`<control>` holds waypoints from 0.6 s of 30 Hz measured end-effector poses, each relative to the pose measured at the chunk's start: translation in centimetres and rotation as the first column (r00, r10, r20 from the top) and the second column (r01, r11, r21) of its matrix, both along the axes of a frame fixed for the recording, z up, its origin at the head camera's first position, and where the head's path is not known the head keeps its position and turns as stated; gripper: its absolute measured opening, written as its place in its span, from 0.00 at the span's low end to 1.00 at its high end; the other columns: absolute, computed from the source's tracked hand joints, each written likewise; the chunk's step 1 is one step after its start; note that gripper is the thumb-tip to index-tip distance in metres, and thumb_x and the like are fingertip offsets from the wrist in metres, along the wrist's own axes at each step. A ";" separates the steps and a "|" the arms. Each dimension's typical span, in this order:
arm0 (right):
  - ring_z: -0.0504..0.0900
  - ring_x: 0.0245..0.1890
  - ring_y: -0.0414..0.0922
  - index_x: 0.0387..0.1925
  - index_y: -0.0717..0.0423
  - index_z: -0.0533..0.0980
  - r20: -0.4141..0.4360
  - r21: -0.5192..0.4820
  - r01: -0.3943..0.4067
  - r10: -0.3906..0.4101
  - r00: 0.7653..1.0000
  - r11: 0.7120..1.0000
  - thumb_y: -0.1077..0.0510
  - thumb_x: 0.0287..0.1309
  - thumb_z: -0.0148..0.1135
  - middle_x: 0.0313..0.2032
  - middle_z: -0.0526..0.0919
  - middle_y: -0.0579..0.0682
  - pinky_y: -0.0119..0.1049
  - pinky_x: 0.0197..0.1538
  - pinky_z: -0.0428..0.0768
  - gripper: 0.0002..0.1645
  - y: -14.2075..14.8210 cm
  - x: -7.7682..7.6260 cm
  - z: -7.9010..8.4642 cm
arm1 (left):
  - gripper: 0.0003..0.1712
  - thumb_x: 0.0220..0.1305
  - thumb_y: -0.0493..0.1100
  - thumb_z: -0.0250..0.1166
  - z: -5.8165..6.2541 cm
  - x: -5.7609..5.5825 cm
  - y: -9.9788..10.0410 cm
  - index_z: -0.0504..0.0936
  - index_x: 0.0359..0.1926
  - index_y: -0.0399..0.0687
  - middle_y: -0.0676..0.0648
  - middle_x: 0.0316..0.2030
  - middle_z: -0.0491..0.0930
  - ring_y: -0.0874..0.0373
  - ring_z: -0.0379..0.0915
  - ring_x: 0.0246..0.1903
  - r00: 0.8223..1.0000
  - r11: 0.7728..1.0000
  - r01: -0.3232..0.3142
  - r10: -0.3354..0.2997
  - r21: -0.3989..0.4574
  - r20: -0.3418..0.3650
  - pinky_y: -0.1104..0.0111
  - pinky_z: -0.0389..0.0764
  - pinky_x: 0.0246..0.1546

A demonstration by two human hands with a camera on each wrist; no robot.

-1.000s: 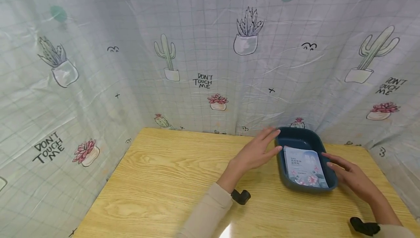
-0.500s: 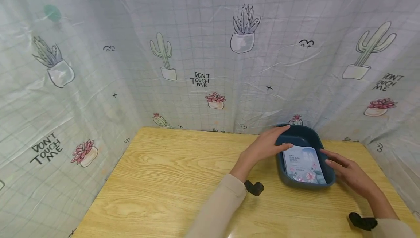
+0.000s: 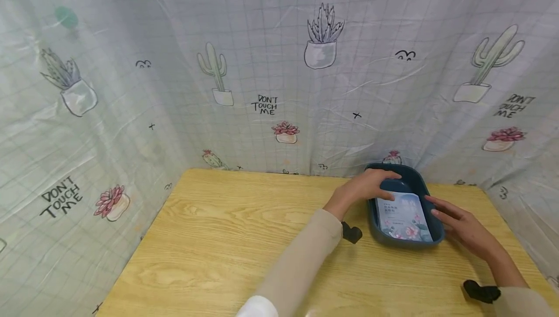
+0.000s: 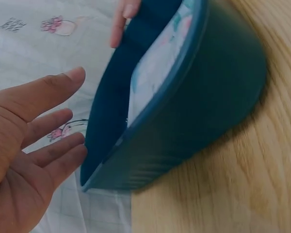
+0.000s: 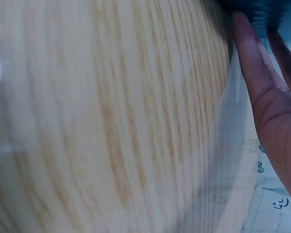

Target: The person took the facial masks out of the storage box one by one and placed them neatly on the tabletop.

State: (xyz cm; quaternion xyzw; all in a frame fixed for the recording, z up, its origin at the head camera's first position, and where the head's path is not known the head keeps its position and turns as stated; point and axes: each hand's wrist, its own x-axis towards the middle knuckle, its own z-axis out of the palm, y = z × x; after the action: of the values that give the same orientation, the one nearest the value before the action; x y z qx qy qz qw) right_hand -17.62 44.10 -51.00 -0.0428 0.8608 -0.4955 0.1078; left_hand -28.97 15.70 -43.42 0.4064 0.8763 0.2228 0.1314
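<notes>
Two grips are counted: a left grip [image 3: 366, 186] and a right grip [image 3: 465, 228]. One blue tub [image 3: 374, 225], one worktop [image 3: 236, 229] and one stack of printed packets [image 3: 402, 216] are seen; the number stacked cannot be told. Two sleeves [image 3: 303, 256] and two black wrist mounts [image 3: 352, 233] are shown. Three "DON'T TOUCH ME" captions [image 3: 267, 105] and three red succulents [image 3: 286, 132] are printed on the curtain [image 3: 262, 21].

A curtained-off nook fills my remote feed: pale, grid-patterned sheeting [image 3: 249, 30], printed with potted cacti [image 3: 491, 60], pink succulents [image 3: 286, 133] and the words "DON'T TOUCH ME" [image 3: 266, 105], hangs creased behind and on both sides of a yellow wood-grain surface [image 3: 218, 229]. Whether home, office or workshop lies beyond, I cannot tell.
</notes>
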 end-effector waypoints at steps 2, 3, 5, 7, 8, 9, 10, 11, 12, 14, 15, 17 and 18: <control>0.65 0.57 0.20 0.81 0.49 0.51 -0.013 -0.031 -0.010 0.009 1.000 0.999 0.45 0.81 0.44 0.78 0.52 0.57 0.42 0.55 0.83 0.36 0.0 0.0 -0.1 | 0.38 0.66 0.54 0.71 0.1 -0.3 0.4 0.69 0.74 0.62 0.64 0.69 0.69 0.69 0.60 0.69 1.000 0.998 0.016 -0.015 -0.053 0.008 0.78 0.61 0.67; 0.64 0.53 0.15 0.81 0.48 0.51 -0.016 -0.046 -0.009 0.009 1.000 0.999 0.46 0.81 0.43 0.77 0.54 0.52 0.36 0.53 0.83 0.34 -0.1 0.0 -0.2 | 0.38 0.66 0.54 0.71 0.2 -0.4 0.6 0.68 0.74 0.63 0.64 0.69 0.69 0.69 0.60 0.69 1.000 0.997 0.021 -0.020 -0.075 0.009 0.78 0.61 0.67; 0.63 0.52 0.13 0.81 0.48 0.51 -0.028 -0.079 -0.023 0.020 0.999 0.997 0.49 0.82 0.43 0.75 0.56 0.43 0.28 0.49 0.81 0.33 0.0 0.2 -0.1 | 0.39 0.65 0.54 0.71 0.2 -0.5 1.1 0.68 0.74 0.63 0.64 0.70 0.69 0.69 0.60 0.69 0.999 0.994 0.031 -0.030 -0.102 0.010 0.78 0.61 0.67; 0.64 0.52 0.12 0.81 0.48 0.52 -0.033 -0.108 -0.029 0.026 0.999 0.994 0.51 0.82 0.42 0.73 0.56 0.37 0.25 0.48 0.79 0.32 -0.1 0.3 -0.1 | 0.39 0.65 0.54 0.72 0.3 -0.7 1.8 0.68 0.75 0.62 0.62 0.69 0.70 0.69 0.61 0.69 0.999 0.991 0.045 -0.044 -0.123 0.013 0.79 0.62 0.66; 0.64 0.52 0.12 0.81 0.48 0.52 -0.033 -0.121 -0.030 0.026 0.999 0.992 0.52 0.83 0.42 0.73 0.56 0.36 0.25 0.47 0.79 0.32 -0.1 0.4 -0.1 | 0.39 0.65 0.54 0.72 0.2 -0.8 2.1 0.68 0.75 0.62 0.62 0.69 0.70 0.70 0.61 0.68 0.999 0.990 0.049 -0.047 -0.130 0.019 0.80 0.63 0.65; 0.64 0.52 0.12 0.81 0.48 0.51 -0.030 -0.127 -0.029 0.026 0.999 0.992 0.52 0.83 0.42 0.72 0.56 0.35 0.25 0.47 0.79 0.32 -0.1 0.4 -0.2 | 0.39 0.65 0.54 0.72 0.2 -0.9 2.4 0.68 0.74 0.63 0.61 0.69 0.71 0.70 0.62 0.68 0.999 0.989 0.049 -0.045 -0.138 0.027 0.80 0.63 0.64; 0.64 0.52 0.12 0.81 0.47 0.51 -0.028 -0.129 -0.028 0.024 0.999 0.991 0.51 0.82 0.42 0.72 0.56 0.34 0.26 0.47 0.79 0.32 -0.1 0.4 -0.2 | 0.39 0.65 0.54 0.72 0.1 -1.0 2.8 0.68 0.74 0.63 0.61 0.69 0.71 0.71 0.62 0.68 0.998 0.989 0.043 -0.038 -0.145 0.041 0.81 0.64 0.64; 0.65 0.52 0.12 0.81 0.47 0.51 -0.023 -0.136 -0.024 0.022 1.000 0.990 0.50 0.82 0.43 0.73 0.56 0.35 0.26 0.47 0.80 0.33 -0.2 0.4 -0.2 | 0.39 0.64 0.54 0.72 -0.1 -1.0 3.1 0.68 0.74 0.63 0.60 0.69 0.71 0.71 0.62 0.67 0.998 0.987 0.039 -0.032 -0.154 0.049 0.81 0.64 0.63; 0.65 0.52 0.13 0.81 0.47 0.51 -0.017 -0.143 -0.021 0.019 1.000 0.989 0.49 0.82 0.43 0.72 0.55 0.34 0.26 0.48 0.80 0.33 -0.2 0.4 -0.2 | 0.39 0.64 0.55 0.72 -0.3 -1.1 3.4 0.69 0.74 0.63 0.61 0.68 0.72 0.71 0.62 0.67 0.998 0.986 0.028 -0.019 -0.167 0.054 0.81 0.64 0.63; 0.65 0.53 0.13 0.81 0.47 0.50 -0.007 -0.154 -0.014 0.013 1.000 0.988 0.48 0.82 0.43 0.73 0.55 0.34 0.27 0.48 0.80 0.34 -0.2 0.4 -0.2 | 0.39 0.64 0.55 0.73 -0.7 -1.2 4.0 0.69 0.73 0.65 0.62 0.67 0.72 0.71 0.61 0.67 0.998 0.981 -0.003 0.014 -0.194 0.057 0.80 0.64 0.63; 0.65 0.52 0.13 0.81 0.46 0.50 -0.002 -0.151 -0.007 0.006 1.000 0.988 0.47 0.82 0.43 0.73 0.54 0.34 0.27 0.48 0.80 0.34 -0.2 0.4 -0.2 | 0.38 0.64 0.55 0.73 -1.0 -1.1 4.3 0.70 0.72 0.66 0.63 0.66 0.73 0.71 0.62 0.67 0.998 0.979 -0.018 0.031 -0.205 0.057 0.80 0.64 0.63; 0.65 0.53 0.13 0.81 0.45 0.51 0.002 -0.142 0.009 -0.009 1.000 0.990 0.46 0.81 0.44 0.74 0.54 0.35 0.26 0.49 0.80 0.35 -0.3 0.6 -0.2 | 0.37 0.63 0.55 0.73 -1.5 -1.0 4.8 0.71 0.72 0.67 0.64 0.65 0.73 0.72 0.62 0.66 0.997 0.973 -0.043 0.055 -0.229 0.051 0.80 0.64 0.63; 0.64 0.53 0.12 0.81 0.45 0.51 0.003 -0.133 0.015 -0.015 1.000 0.991 0.45 0.81 0.44 0.74 0.54 0.35 0.26 0.49 0.80 0.35 -0.3 0.7 -0.3 | 0.37 0.63 0.55 0.73 -1.8 -0.8 5.1 0.71 0.71 0.67 0.64 0.64 0.74 0.72 0.63 0.65 0.997 0.970 -0.052 0.066 -0.237 0.049 0.81 0.64 0.62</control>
State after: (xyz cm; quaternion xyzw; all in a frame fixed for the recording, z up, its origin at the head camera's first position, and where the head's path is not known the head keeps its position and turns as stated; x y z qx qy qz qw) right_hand -16.95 43.83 -51.26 -0.0430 0.8260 -0.5528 0.1018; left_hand -29.81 20.78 -45.25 0.3553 0.9042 0.1325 0.1966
